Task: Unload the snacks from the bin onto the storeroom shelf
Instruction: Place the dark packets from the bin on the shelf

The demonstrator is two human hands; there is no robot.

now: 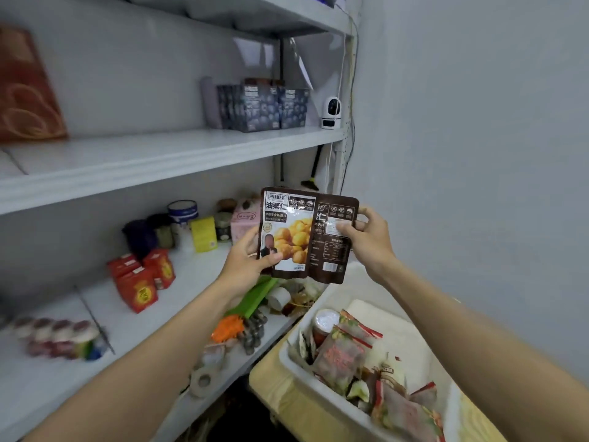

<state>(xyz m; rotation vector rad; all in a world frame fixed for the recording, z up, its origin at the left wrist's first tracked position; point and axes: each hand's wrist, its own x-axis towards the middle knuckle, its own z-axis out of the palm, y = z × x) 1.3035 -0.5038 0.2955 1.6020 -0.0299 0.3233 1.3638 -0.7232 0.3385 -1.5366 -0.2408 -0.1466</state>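
Note:
I hold brown chestnut snack packets (296, 234) in front of me, above the lower shelf's right end. My left hand (247, 263) grips the front packet with yellow chestnuts printed on it. My right hand (366, 237) pinches a second brown packet (334, 244) that overlaps behind the first. The white bin (306, 374) sits at lower right with several red and brown snack bags (344, 355) and a foil-topped jar (323, 323) inside. The white storeroom shelf (191, 275) runs along the left.
The lower shelf holds red boxes (140, 282), a yoghurt bottle pack (57, 339), jars and a yellow box (204, 234), green and orange packets (251, 301), and a tape roll (202, 381). The upper shelf carries dark boxes (264, 106), a small white camera (331, 113) and a red bag (25, 90). A wall stands on the right.

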